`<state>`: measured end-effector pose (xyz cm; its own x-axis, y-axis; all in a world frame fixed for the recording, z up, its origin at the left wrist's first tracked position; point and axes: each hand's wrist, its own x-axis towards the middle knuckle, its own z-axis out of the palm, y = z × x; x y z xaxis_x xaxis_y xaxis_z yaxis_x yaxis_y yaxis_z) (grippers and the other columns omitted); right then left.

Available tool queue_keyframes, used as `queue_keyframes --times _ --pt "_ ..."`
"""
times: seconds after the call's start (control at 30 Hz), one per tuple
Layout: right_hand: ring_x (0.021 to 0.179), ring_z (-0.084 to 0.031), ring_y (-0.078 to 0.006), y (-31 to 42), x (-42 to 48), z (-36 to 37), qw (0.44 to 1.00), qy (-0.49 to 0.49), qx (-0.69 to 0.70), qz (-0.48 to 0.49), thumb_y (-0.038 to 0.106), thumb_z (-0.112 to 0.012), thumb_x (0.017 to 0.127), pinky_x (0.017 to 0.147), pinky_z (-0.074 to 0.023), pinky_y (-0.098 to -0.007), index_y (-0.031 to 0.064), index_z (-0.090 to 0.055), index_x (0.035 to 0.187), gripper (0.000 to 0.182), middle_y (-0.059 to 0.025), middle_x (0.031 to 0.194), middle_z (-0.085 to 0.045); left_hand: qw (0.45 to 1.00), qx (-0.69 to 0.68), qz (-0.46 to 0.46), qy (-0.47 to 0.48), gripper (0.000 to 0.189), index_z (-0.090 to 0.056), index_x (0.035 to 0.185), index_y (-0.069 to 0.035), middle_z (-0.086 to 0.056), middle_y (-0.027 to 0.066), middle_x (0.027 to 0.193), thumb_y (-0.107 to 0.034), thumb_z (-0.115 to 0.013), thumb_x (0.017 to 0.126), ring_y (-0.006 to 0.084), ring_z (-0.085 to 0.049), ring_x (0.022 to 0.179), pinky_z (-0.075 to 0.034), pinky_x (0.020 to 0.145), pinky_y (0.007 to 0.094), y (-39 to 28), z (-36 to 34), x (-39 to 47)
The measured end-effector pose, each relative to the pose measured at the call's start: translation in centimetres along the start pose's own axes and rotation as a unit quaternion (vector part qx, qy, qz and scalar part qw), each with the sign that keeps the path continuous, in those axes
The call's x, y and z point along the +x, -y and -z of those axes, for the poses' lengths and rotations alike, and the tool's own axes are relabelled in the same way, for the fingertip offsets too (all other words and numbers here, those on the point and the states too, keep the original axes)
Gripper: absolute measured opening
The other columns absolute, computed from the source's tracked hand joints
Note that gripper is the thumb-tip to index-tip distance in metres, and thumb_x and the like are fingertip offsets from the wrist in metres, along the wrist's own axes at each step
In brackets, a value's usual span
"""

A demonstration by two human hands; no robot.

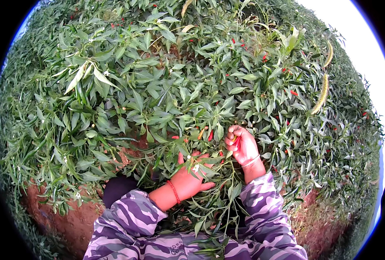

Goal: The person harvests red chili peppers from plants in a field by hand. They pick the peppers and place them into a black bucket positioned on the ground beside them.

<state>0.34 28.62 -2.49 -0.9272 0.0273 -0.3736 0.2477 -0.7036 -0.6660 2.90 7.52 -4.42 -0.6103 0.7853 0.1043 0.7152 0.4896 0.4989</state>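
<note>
My right hand is curled shut around red chili peppers, one of them partly yellow. How many it holds cannot be told. To its left, an orange chili and a red chili hang on the plant. Lower down, my left hand reaches into the chili plant with thumb and fingers spread. Leaves and a white flower cover part of its fingers; nothing held shows in it. A red beaded bracelet circles the left wrist, and a pale band the right.
Dense chili plants with green and red fruit spread all around. Green chilies hang at the left. Grass seed heads rise at the right. Reddish soil shows at lower left, and a dark rounded thing is beside my left sleeve.
</note>
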Motion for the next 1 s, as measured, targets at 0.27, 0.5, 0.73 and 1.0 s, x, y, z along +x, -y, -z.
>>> queue_keyframes --times 0.27,0.5,0.73,1.0 --pt "0.068 -0.060 -0.0327 -3.5 2.5 -1.7 0.574 -0.037 -0.768 0.282 0.017 -0.064 0.069 0.059 -0.0480 -0.0409 0.0058 -0.057 0.080 0.017 -0.0144 0.073 -0.060 0.999 0.034 0.000 -0.010 0.067 -0.040 0.128 -0.014 -0.042 0.0125 0.129 -0.042 -0.065 0.072 0.0346 -0.040 0.116 -0.027 0.099 0.0526 -0.8 0.2 0.0" --pt "0.069 -0.060 -0.0338 -2.6 3.2 -1.2 0.554 -0.093 -0.754 0.342 0.017 -0.066 0.068 0.062 -0.0485 -0.0409 0.0049 -0.057 0.080 0.019 -0.0160 0.075 -0.060 1.000 -0.001 -0.015 -0.009 0.069 -0.038 0.129 -0.012 -0.041 0.0139 0.129 -0.040 -0.066 0.072 0.0372 -0.040 0.116 -0.033 0.098 0.0438 -0.2 0.3 -0.1" --pt "0.061 -0.061 -0.0271 -2.4 2.5 0.6 0.692 -0.152 -0.617 0.343 0.014 -0.063 0.073 0.057 -0.0474 -0.0333 0.0042 -0.061 0.087 0.017 -0.0146 0.066 -0.060 1.000 -0.023 0.002 -0.007 0.071 -0.037 0.130 -0.017 -0.042 0.0094 0.130 -0.040 -0.067 0.071 0.0335 -0.040 0.118 -0.014 0.100 0.0615 -0.2 -0.1 -0.3" --pt "0.043 -0.035 -0.0023 -2.2 2.3 0.7 0.962 -0.088 -0.235 0.110 0.016 -0.059 0.083 0.039 -0.0252 -0.0179 0.0036 -0.060 0.084 0.012 -0.0015 0.067 -0.058 1.000 0.013 0.014 -0.002 0.072 -0.038 0.130 -0.019 -0.045 0.0086 0.127 -0.044 -0.067 0.069 0.0292 -0.041 0.117 -0.013 0.100 0.0617 -0.4 0.1 -0.1"
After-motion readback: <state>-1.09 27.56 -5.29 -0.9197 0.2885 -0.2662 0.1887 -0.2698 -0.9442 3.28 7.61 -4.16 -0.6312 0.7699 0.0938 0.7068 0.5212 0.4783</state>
